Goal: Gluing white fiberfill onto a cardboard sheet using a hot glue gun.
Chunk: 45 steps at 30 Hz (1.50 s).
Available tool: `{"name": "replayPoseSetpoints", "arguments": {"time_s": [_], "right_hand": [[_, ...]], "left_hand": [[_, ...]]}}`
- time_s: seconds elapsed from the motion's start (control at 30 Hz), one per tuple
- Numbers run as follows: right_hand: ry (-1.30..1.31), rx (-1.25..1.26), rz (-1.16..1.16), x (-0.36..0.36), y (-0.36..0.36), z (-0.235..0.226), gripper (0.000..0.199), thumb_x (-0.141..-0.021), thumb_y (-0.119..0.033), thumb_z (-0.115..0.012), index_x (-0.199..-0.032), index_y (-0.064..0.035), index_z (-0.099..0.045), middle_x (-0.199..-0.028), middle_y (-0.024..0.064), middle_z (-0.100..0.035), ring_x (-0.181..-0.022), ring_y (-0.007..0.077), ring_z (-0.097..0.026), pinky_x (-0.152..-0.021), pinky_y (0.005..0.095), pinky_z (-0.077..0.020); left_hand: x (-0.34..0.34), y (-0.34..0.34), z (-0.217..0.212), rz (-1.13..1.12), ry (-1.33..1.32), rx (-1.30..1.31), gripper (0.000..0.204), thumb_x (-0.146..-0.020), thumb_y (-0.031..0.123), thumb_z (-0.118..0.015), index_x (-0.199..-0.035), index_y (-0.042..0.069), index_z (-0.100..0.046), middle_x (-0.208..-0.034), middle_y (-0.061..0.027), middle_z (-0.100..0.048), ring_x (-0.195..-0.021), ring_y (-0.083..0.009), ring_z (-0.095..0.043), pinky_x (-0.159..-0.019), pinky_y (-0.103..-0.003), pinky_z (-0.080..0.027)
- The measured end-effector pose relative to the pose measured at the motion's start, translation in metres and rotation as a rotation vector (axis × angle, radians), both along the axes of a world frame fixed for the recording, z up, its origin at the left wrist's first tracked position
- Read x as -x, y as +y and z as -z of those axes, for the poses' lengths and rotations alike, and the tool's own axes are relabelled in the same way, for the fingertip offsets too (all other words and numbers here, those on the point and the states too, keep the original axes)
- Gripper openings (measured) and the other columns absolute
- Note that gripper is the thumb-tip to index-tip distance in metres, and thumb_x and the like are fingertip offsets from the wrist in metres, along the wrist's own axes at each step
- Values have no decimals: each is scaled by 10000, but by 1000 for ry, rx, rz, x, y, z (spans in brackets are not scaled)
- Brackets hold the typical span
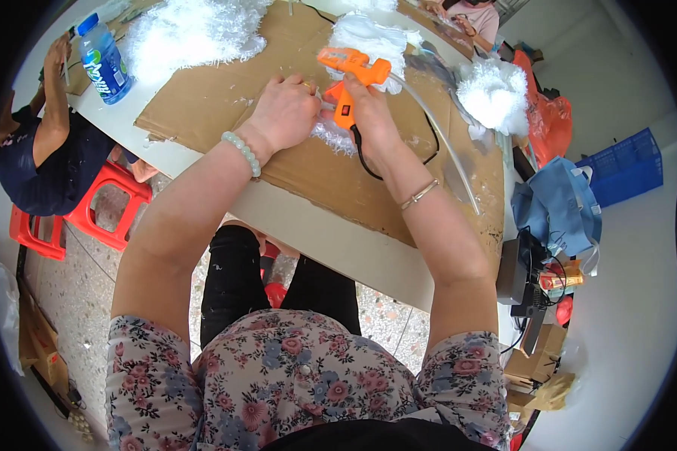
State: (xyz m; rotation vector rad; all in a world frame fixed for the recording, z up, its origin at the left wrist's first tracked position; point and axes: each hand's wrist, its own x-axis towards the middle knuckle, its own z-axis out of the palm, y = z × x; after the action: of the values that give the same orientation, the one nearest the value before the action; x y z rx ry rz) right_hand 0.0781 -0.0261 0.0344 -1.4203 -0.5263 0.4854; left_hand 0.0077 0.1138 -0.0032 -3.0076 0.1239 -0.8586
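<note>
My right hand (370, 113) is wrapped around the grip of an orange hot glue gun (367, 73), its nozzle pointing left above my left hand. A long translucent glue stick (447, 146) sticks out of the gun's back and bends down to the right. The gun's black cord loops beside my wrist. My left hand (286, 113) is closed, fingers curled at the edge of a white fluffy piece (335, 140) that lies between my hands, low over the cardboard (308, 184). Its fingertips are partly hidden, as is most of that piece.
Heaps of white fluffy material (195, 37) lie at the far left, with another bundle (493, 94) at the right. A blue-labelled bottle (104, 60) stands at the table's left edge. People sit at the left and far right. A blue bag (560, 203) is beside the table's right side.
</note>
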Motion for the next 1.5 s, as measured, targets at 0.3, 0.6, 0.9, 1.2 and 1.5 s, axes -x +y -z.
{"name": "replayPoseSetpoints", "arguments": {"time_s": [0.3, 0.6, 0.9, 1.2, 1.5], "right_hand": [[81, -66, 39, -2, 6, -7, 315, -970, -273, -424, -1109, 0, -497, -951, 93, -569, -875, 202, -598, -801, 391, -549], [168, -84, 79, -16, 28, 4, 317, -955, -277, -457, -1084, 8, -505, -926, 115, -583, -864, 214, -602, -804, 409, -544], [68, -33, 76, -18, 25, 15, 308, -950, -267, -473, -1069, 16, -499, -937, 109, -563, -852, 200, -596, -757, 352, -547], [-16, 23, 14, -12, 23, 14, 306, -951, -272, -476, -1100, -6, -504, -924, 80, -564, -830, 182, -590, -722, 306, -519], [-75, -246, -59, 9, 0, -29, 349, -949, -283, -474, -1115, 23, -503, -1000, 125, -605, -920, 220, -624, -806, 329, -523]], "left_hand": [[2, 3, -1, -9, -11, 1, 140, -761, 193, -587, -736, 109, -696, -900, -38, -641, -944, -212, -552, -830, -408, -412], [7, 1, -6, -24, 108, 40, 150, -763, 208, -575, -779, 120, -695, -850, -39, -653, -918, -217, -561, -825, -408, -415], [23, 31, -21, 203, 33, 963, 271, -825, 155, -553, -1061, 90, -669, -823, -67, -674, -826, -171, -609, -783, -299, -464], [45, 110, -52, 124, -659, 1536, 171, -863, 164, -638, -942, 12, -639, -810, -21, -621, -745, -92, -555, -730, -227, -452], [33, 42, -23, -156, -110, 1016, 150, -806, 128, -590, -920, 40, -632, -764, -51, -646, -687, -148, -606, -659, -274, -478]]}}
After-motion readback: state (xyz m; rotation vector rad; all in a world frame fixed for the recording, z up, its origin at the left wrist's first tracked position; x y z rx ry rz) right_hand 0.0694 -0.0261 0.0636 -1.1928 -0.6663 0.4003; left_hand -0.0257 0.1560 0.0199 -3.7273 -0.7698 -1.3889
